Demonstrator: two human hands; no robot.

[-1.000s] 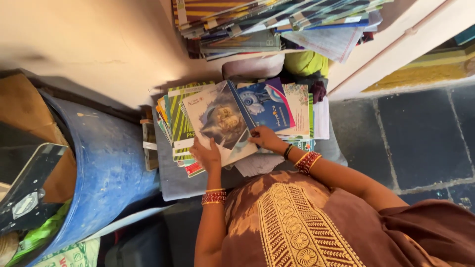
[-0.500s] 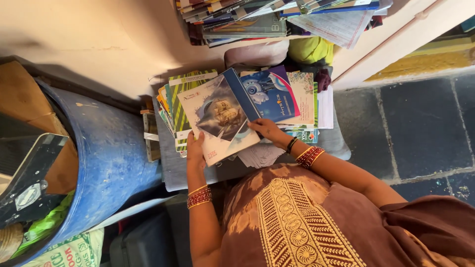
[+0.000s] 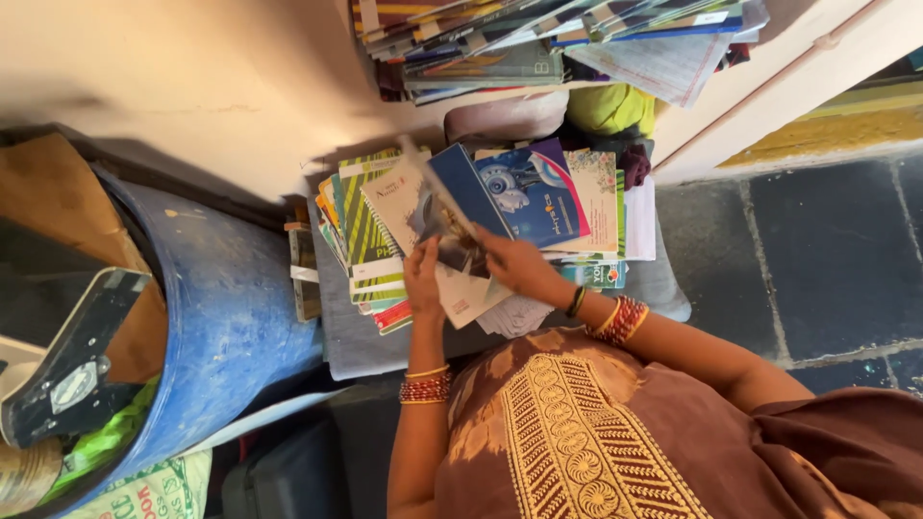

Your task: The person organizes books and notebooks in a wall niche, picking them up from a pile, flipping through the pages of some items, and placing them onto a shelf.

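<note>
On top of a heap of books beside a cream wall, a thin paperback (image 3: 444, 223) with a white cover and a dark swirling picture is tipped up on edge, its long axis running from the person's chest away toward the upper left, its raised cover edge pointing up at the camera. Its front looks glossy, with a dark blue band along one side; the tilt hides most of the picture. The left hand (image 3: 423, 281) presses on the book's near corner, fingers curled against the cover, though whether they truly pinch it or only steady it is hard to tell from above. The right hand (image 3: 514, 266) has its fingers closed round the book's right edge, lifting it.

Beneath lies a blue book (image 3: 527, 192) showing a mechanical eye, and to the left a green and yellow striped book (image 3: 365, 231), both part of a fanned stack resting on a grey cushioned seat (image 3: 356, 346). Red and gold bangles (image 3: 623, 319) ring the right wrist, with more on the left. A blue plastic drum (image 3: 226, 317) stands at the left, just beside the seat. Above, another pile of books (image 3: 538, 43) juts from a shelf. Dark stone floor tiles (image 3: 827, 259) spread on the right.
</note>
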